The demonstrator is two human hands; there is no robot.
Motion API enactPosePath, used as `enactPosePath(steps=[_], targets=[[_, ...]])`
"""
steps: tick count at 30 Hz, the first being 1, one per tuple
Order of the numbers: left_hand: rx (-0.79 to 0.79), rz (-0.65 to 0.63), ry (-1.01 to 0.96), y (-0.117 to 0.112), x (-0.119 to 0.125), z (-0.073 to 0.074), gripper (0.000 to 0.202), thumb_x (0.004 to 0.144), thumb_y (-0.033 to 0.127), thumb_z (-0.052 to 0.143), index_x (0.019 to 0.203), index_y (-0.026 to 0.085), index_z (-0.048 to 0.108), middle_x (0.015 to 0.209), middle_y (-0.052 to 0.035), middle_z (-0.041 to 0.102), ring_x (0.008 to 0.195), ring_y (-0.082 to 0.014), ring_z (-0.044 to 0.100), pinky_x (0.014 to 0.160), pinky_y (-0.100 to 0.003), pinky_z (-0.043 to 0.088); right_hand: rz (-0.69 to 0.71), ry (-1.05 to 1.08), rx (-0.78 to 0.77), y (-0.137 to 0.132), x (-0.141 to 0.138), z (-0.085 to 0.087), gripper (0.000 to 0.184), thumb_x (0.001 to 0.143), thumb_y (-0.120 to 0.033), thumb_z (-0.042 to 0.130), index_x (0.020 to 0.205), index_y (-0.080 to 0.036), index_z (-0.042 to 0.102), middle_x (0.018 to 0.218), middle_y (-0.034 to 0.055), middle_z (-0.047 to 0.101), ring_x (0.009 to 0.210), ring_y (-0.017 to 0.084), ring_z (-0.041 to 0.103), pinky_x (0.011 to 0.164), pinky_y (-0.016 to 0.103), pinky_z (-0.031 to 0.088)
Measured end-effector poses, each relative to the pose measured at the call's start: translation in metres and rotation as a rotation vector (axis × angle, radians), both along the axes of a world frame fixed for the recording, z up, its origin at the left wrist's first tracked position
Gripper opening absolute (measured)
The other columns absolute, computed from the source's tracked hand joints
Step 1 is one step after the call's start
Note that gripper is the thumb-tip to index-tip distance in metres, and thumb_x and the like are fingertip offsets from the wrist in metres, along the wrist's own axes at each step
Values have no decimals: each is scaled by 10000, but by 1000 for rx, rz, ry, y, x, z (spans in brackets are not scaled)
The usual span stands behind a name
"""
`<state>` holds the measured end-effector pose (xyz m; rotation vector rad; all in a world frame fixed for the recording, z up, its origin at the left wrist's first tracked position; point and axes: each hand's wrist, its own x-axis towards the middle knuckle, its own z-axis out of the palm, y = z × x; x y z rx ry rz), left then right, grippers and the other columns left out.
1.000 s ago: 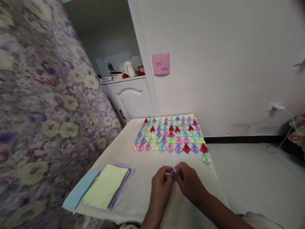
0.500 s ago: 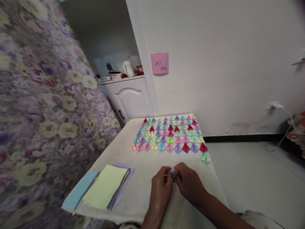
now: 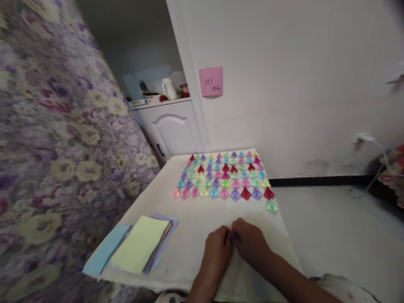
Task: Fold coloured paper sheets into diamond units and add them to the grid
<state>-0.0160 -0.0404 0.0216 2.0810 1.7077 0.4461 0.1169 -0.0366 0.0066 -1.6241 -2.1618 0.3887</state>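
Near the front of the cloth-covered table, my left hand (image 3: 218,247) and my right hand (image 3: 251,240) meet, fingers closed around a small piece of purple paper (image 3: 232,239). Most of the paper is hidden by the fingers, so its folded shape cannot be made out. Beyond the hands, several rows of small folded paper pieces (image 3: 235,194) in many colours lie on the table. A single light green folded piece (image 3: 272,206) sits at the right edge, in front of the rows.
Left of my hands lies a stack of coloured paper sheets (image 3: 142,242) with pale yellow on top, beside a blue paper stack (image 3: 105,250). A floral curtain (image 3: 78,139) hangs at the left. A pink note (image 3: 211,81) is stuck on the wall behind the table (image 3: 151,193).
My fingers have closed further over the purple paper, so less of it shows. Both hands sit slightly lower, while the view has tilted a little. The rows and stacks stay in place.
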Motion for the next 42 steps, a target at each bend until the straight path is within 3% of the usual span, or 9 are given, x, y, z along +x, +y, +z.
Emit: enactPosePath(steps=[9, 17, 27, 29, 32, 37, 42], targets=[[9, 61, 149, 6, 7, -20, 207, 781, 119, 390, 723, 169, 582, 770, -66, 617, 724, -172, 564, 616, -258, 328, 0, -79, -18, 2, -7, -12, 135, 786, -142, 493, 725, -189, 604, 872, 65, 565, 838, 198, 504, 566, 254, 292], [6, 63, 204, 7, 10, -25, 224, 835, 179, 359, 808, 170, 581, 803, -74, 608, 729, -178, 562, 625, -269, 324, -2, -92, -24, 3, -6, -11, 175, 803, -145, 470, 726, -185, 622, 833, 75, 565, 794, 201, 500, 608, 280, 320], [-10, 58, 159, 8, 10, -19, 200, 801, 172, 393, 761, 183, 588, 790, -64, 614, 717, -178, 564, 612, -265, 329, -9, -5, -80, 4, -2, -14, 147, 764, -169, 496, 703, -184, 628, 820, 70, 571, 762, 190, 522, 599, 262, 331], [-19, 52, 124, 8, 7, -18, 184, 780, 150, 414, 778, 185, 595, 803, -57, 623, 739, -170, 566, 634, -253, 343, 13, 41, -115, 7, 5, -12, 71, 709, -192, 571, 737, -202, 635, 825, 40, 579, 728, 161, 535, 598, 238, 344], [-24, 36, 66, 8, 1, -17, 188, 747, 137, 453, 848, 185, 605, 832, -51, 637, 773, -171, 568, 660, -243, 358, 21, 105, -150, 13, 20, -8, 147, 713, -197, 571, 842, -229, 635, 808, 8, 599, 705, 135, 552, 617, 218, 360], [-6, -11, -8, 6, -13, -9, 201, 786, 185, 430, 875, 191, 610, 835, -46, 642, 774, -170, 569, 680, -243, 374, -17, 138, -139, 16, 36, -2, 159, 708, -111, 532, 776, -214, 633, 782, 9, 616, 732, 148, 547, 645, 232, 345], [21, -47, -79, 3, -21, 0, 244, 796, 155, 384, 856, 202, 616, 828, -41, 629, 775, -165, 570, 697, -244, 383, 3, 147, -123, 10, 32, 2, 137, 710, -108, 531, 721, -211, 622, 743, 0, 600, 709, 143, 534, 636, 232, 333]])
